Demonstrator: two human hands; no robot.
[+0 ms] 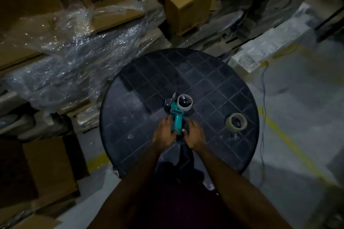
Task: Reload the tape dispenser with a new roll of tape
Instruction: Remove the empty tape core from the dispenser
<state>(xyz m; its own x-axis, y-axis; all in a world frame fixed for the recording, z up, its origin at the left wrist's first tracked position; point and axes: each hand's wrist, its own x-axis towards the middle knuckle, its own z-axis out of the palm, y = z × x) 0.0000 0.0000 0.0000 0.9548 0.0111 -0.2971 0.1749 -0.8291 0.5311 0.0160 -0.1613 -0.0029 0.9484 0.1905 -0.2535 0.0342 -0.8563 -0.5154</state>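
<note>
A teal tape dispenser (176, 117) lies on a round black table (214, 87), its handle toward me and its blade end pointing away. A whitish roll core (184, 103) sits on its hub. My left hand (164, 134) curls around the left side of the handle. My right hand (194, 135) rests on the table against the handle's right side, fingers bent; whether it grips the handle is hard to tell. A brown tape roll (236, 122) lies flat on the table, apart, to the right.
Cardboard boxes (188, 2) and crumpled clear plastic wrap (74, 57) crowd the floor behind and left of the table. Another box (46, 169) stands at lower left. A thin cable (263, 98) and yellow floor lines run along the right side.
</note>
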